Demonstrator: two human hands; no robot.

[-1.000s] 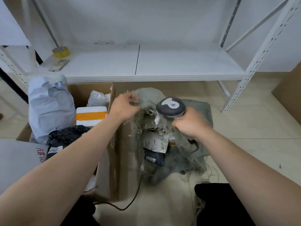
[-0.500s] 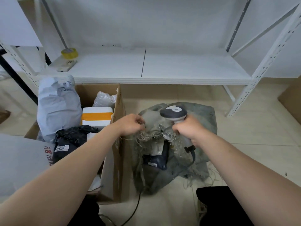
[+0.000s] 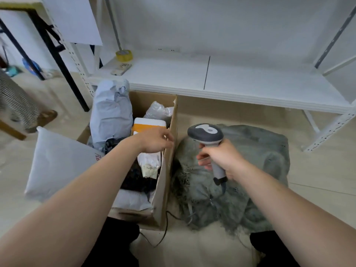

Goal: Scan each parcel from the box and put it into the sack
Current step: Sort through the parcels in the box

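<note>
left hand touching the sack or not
Apart. The head view shows the left hand over the box, whose wall separates it from the sack.

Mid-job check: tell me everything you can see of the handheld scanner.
The scanner is a handheld, plastic-looking unit: a dark grey oval head with a pale top patch, a light grey handle, and a dark cable fitting at its base. The right hand grips the handle, holding it head-up, slightly tilted, above the grey-green sack, just right of the cardboard box.
</note>
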